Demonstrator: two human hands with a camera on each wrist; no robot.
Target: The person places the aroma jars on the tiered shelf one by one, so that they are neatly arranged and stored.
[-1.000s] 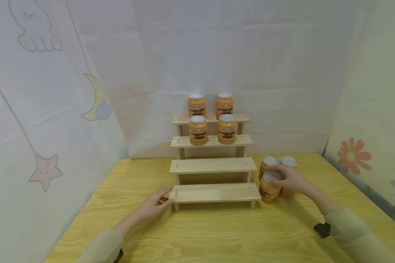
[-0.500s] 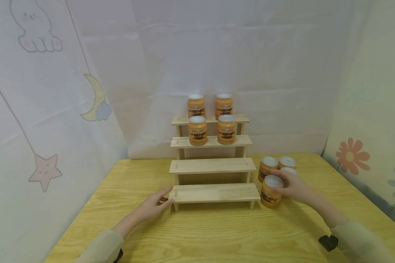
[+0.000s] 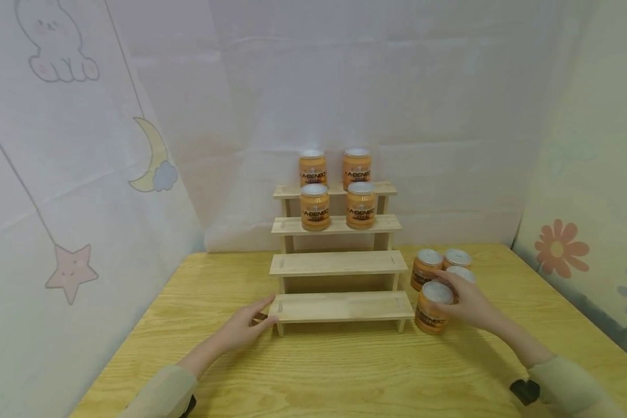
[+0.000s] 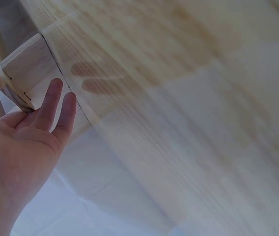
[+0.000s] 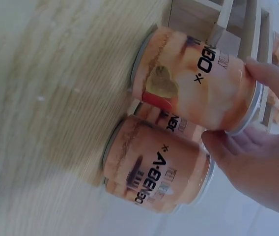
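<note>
A pale wooden stepped stand [image 3: 339, 306] stands in the middle of the head view. My left hand [image 3: 242, 328] pinches the left end of its lowest step, thumb above and a finger tucked beneath; two other fingers stick out straight in the left wrist view. On the right, my right hand [image 3: 467, 305] grips an orange can [image 3: 429, 319] with a silver lid round its top. The right wrist view shows this can [image 5: 193, 73] with thumb and fingers at its lid rim, its bottom close over the table. Three more such cans stand just behind it, one [image 3: 422, 277] nearest the stand.
Two orange cans [image 3: 315, 213] sit on the stand's second step from the top, and two others [image 3: 312, 168] on the top step. The wood-grain table [image 3: 313, 371] ends at a white cloth backdrop [image 3: 423, 116]. Printed side cloths hang left and right.
My right hand has drawn its can a little toward me, away from the other cans, and set it more upright. The left hand stays at the stand.
</note>
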